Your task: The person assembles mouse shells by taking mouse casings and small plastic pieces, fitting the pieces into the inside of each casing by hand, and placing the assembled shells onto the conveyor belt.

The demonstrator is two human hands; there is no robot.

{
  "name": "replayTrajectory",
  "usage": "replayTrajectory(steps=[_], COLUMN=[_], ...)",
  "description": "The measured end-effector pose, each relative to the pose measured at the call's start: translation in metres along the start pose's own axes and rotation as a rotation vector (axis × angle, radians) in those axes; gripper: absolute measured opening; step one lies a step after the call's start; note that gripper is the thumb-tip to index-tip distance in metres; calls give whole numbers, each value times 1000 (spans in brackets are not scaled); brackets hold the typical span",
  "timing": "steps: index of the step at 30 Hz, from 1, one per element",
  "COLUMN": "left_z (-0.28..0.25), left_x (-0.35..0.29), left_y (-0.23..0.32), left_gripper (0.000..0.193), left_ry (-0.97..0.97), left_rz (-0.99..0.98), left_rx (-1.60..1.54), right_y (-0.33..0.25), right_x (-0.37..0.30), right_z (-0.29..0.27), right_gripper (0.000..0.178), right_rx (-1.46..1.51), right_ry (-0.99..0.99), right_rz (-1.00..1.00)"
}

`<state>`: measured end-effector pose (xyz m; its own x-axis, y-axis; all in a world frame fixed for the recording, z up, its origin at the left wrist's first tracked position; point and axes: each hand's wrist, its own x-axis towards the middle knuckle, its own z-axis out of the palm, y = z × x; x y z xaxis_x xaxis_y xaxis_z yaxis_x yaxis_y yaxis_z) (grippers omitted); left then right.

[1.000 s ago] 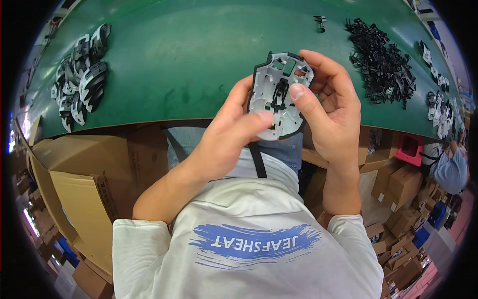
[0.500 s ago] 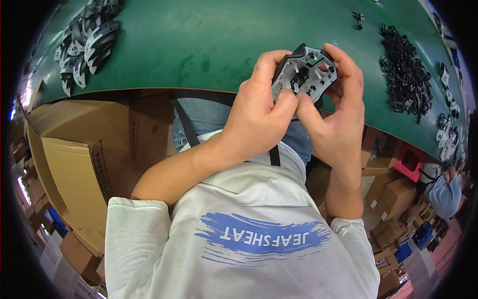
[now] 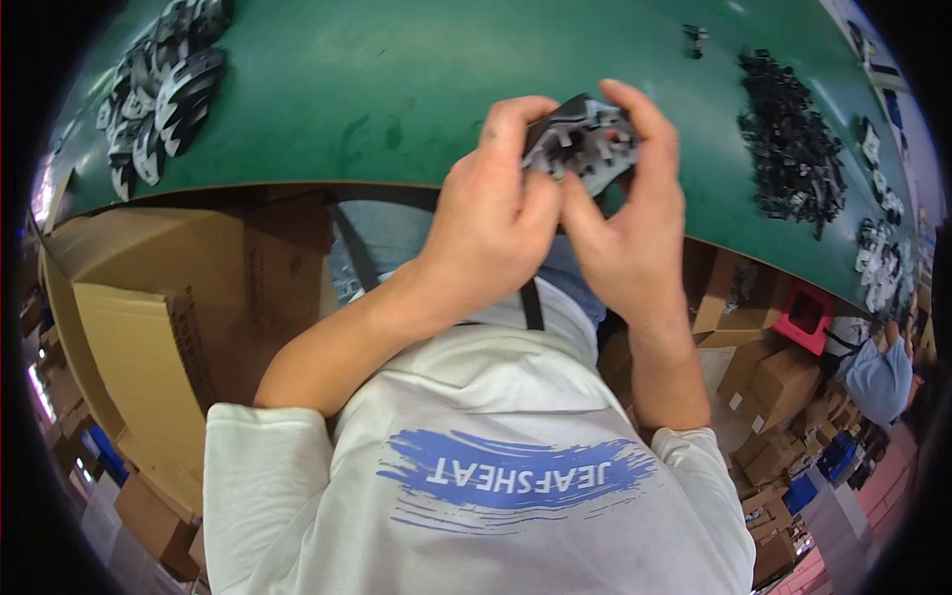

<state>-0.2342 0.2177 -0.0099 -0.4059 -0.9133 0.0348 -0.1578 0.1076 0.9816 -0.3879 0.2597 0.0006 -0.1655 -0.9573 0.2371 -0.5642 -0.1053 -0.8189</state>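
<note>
A hollow plastic housing shell [image 3: 585, 144], black outside with a light grey inside, is held up between my two hands over the near edge of the green table. My left hand [image 3: 491, 213] grips its left side, with the index finger over the top and the thumb at the lower rim. On the opposite side my right hand [image 3: 635, 213] has its fingers curled around the shell, its thumb pressing near the left thumb. Posts and small dark parts show inside the shell, blurred by motion. The palms and some fingertips are hidden.
Black-and-grey shells [image 3: 164, 89] are heaped at the table's far left. Right of my hands lies a pile of small black plastic parts [image 3: 793, 149], with one loose black part [image 3: 696, 42] beyond. White-grey parts [image 3: 878, 263] line the right edge. An opened cardboard box [image 3: 129, 337] stands left; a person [image 3: 878, 382] sits at right.
Both hands have shifted a little left with the shell. It is now tilted so that less of its inside shows. The whole view has also moved slightly.
</note>
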Motion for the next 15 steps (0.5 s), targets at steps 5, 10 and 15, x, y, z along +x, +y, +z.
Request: replayTrajectory(steps=[5, 10, 15], left_z=[-46, -175, -361], left_x=[-29, -116, -208], left_y=[18, 63, 117], left_gripper=[52, 53, 52], left_ry=[-69, 527, 1182], left_rz=[-360, -284, 12], left_rx=[-311, -239, 432], right_y=[2, 63, 116], right_x=[11, 81, 118], right_z=[-18, -73, -76], right_gripper=[70, 55, 46], right_rx=[500, -219, -730], right_ry=[-412, 73, 195], right_rz=[159, 200, -10])
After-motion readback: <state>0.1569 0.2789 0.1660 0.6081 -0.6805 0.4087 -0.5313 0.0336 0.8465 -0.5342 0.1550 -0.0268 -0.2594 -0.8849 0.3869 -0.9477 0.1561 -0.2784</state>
